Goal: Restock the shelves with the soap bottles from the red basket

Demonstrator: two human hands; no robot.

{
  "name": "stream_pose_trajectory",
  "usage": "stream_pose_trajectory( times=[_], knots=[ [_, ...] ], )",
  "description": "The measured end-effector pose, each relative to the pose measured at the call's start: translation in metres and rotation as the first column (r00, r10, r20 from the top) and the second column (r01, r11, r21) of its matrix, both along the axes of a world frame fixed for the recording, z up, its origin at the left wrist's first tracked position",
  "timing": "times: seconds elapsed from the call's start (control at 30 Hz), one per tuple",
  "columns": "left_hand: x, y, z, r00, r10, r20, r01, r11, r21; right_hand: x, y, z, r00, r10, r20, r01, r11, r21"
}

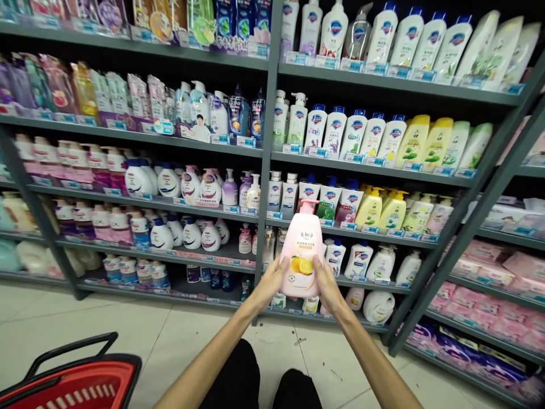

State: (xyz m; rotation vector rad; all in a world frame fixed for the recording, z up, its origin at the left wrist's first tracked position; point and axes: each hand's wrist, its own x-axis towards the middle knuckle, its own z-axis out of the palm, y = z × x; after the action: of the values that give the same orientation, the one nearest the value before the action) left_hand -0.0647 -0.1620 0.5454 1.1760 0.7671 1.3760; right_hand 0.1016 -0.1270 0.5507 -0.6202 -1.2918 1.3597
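I hold a pink pump bottle (301,244) upright in front of me with both hands. Its label shows orange fruit and its pump head is pink. My left hand (272,279) grips the bottle's lower left side. My right hand (327,281) grips its lower right side. The bottle is in the air in front of the lower shelves, near the dark upright post (264,170) between two shelf bays.
Grey shop shelving (353,84) full of soap and body wash bottles spans the view. A red shopping basket (76,380) with a black handle sits on the tiled floor at lower left. My dark-clad knees (264,380) show at the bottom.
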Motion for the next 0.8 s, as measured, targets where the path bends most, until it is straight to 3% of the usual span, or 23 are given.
stream_pose_trajectory(
  times=[0.17, 0.27, 0.4, 0.57, 0.8],
  knots=[
    [0.0, -0.019, -0.042, 0.995, 0.1, 0.02, -0.097, 0.989, -0.112, -0.004, -0.011, -0.051, 1.0, -0.014, 0.02, 0.015, 0.998, -0.059],
    [-0.006, -0.025, -0.059, 0.992, 0.128, -0.017, -0.129, 0.977, -0.168, -0.009, -0.014, -0.064, 0.999, 0.023, 0.044, -0.02, 0.997, -0.071],
    [-0.015, -0.032, -0.058, 0.984, 0.177, -0.031, -0.18, 0.968, -0.173, -0.018, -0.015, -0.061, 0.993, 0.1, 0.059, -0.095, 0.992, -0.078],
    [-0.026, -0.045, -0.049, 0.976, 0.214, 0.026, -0.208, 0.967, -0.148, -0.031, -0.012, -0.059, 0.988, 0.105, 0.115, -0.093, 0.99, -0.105],
    [-0.057, -0.058, -0.054, 0.959, 0.268, 0.092, -0.257, 0.959, -0.122, -0.059, -0.012, -0.051, 0.961, 0.256, 0.107, -0.245, 0.964, -0.101]
  ],
)
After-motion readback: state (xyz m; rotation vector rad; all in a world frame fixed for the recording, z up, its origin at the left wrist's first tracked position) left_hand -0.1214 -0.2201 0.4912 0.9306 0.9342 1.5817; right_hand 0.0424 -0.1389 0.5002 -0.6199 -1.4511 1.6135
